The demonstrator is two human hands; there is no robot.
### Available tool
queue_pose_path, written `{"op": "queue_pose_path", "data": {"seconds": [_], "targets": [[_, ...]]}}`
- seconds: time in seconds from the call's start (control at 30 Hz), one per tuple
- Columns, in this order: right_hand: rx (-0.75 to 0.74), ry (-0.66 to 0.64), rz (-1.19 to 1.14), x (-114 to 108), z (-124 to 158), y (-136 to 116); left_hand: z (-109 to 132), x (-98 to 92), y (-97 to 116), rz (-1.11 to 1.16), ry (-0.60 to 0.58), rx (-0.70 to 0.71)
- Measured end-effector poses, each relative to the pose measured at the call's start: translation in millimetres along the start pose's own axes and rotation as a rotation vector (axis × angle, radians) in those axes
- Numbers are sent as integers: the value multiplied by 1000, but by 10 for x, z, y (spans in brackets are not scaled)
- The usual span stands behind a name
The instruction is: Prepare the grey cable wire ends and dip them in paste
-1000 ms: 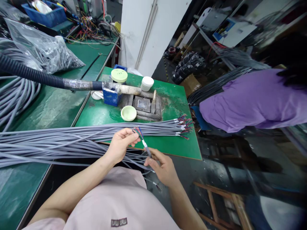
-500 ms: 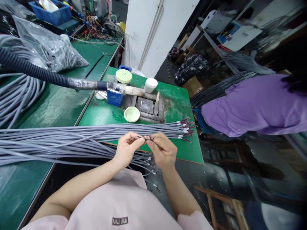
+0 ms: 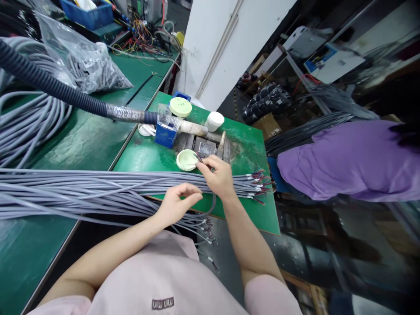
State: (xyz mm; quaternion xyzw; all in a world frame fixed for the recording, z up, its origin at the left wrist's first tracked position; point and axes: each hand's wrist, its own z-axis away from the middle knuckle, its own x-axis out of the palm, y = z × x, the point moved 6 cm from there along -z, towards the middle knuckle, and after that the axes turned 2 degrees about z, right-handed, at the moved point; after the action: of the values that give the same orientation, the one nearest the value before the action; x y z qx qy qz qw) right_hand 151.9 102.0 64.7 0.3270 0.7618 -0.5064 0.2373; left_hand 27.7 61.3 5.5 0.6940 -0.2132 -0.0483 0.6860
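Note:
My right hand [image 3: 217, 176] pinches the end of a grey cable [image 3: 212, 205], whose thin coloured wires fan out over a small pale green dish [image 3: 185, 161]. Below the fingers the cable bends down toward the table edge. My left hand [image 3: 179, 202] holds nothing; its thumb and fingers are apart, just in front of a long bundle of grey cables [image 3: 108, 183]. The bundle's stripped ends [image 3: 259, 181] lie to the right, with dark and red wires showing. More cable ends [image 3: 206, 232] hang below the table edge.
A metal solder pot [image 3: 206, 148] stands behind the dish, with a ribbed hose [image 3: 82, 103] ending beside it. Around it are a white jar [image 3: 215, 121], a lidded pale tub [image 3: 180, 106] and a blue box [image 3: 166, 133]. A person in purple [image 3: 348, 162] is at the right.
My right hand has moved up and away with the cable end, taking its wires to the dish. My left hand has let go of the wires and opened. The view has shifted slightly.

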Motion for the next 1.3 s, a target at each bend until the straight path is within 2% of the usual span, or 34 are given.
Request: {"op": "queue_pose_path", "data": {"seconds": [0.07, 0.13, 0.27, 0.4, 0.53, 0.6, 0.7, 0.8, 0.9, 1.1, 1.3], "targets": [[34, -97, 123, 121, -156, 151, 74, -54, 88, -332, -92, 207], [60, -185, 248, 243, -271, 286, 147, -133, 90, -570, -109, 348], [84, -313, 484, 432, -386, 425, 195, -297, -32, -805, -59, 393], [71, -383, 628, 543, -419, 427, 192, -356, -95, -834, -67, 380], [65, -402, 659, 579, -420, 407, 188, -369, -94, -829, -83, 370], [61, -387, 638, 531, -430, 399, 192, -377, -80, -827, -86, 373], [80, -287, 587, 318, -493, 440, 208, -403, -42, -833, -77, 406], [168, -157, 586, 39, -591, 615, 219, -443, -14, -837, -56, 442], [292, -112, 637, -107, -668, 887, 204, -483, -26, -833, -37, 434], [474, -105, 733, -65, -724, 1322, 175, -503, -47, -821, -28, 416], [507, -120, 755, 9, -756, 1458, 170, -503, -54, -828, -29, 405]]}}
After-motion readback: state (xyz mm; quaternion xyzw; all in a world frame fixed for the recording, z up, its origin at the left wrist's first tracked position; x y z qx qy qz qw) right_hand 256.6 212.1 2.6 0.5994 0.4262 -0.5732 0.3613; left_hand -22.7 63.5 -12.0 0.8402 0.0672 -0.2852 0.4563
